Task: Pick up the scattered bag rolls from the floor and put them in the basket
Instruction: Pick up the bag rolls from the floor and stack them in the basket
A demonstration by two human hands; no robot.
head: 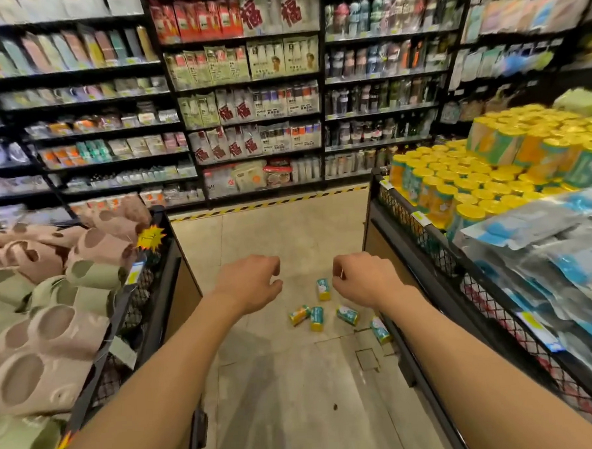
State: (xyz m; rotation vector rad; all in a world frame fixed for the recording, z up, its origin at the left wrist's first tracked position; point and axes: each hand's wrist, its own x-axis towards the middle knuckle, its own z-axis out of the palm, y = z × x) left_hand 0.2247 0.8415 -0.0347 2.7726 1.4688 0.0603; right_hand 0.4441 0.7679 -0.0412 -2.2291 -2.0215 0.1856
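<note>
Five bag rolls lay scattered on the tiled floor [278, 232] of the aisle, just past the middle of the frame toward five o'clock. One roll [323, 289] stood apart at twelve o'clock of the cluster; an orange-ended one [299, 314] and a teal one [316, 318] lay touching or nearly so, a fourth [347, 315] sat at three o'clock of them, and the fifth [380, 329] rested against the base of the right-hand basket [422, 241], partly cut off by the right forearm. Their printing was too small to read.

The left hand [251, 281] hung above the floor with fingers loosely curled, holding nothing. The right hand [361, 277] was the same, fingers curled downward and empty; its fingertips were turned away from the camera.

At two o'clock the mesh basket held many yellow-capped rolls [456, 178] standing upright, with blue packets [571, 264] nearer. At nine o'clock lay pink and green fabric goods [49, 326]. The shelves [246, 89] at twelve o'clock were blurred.
</note>
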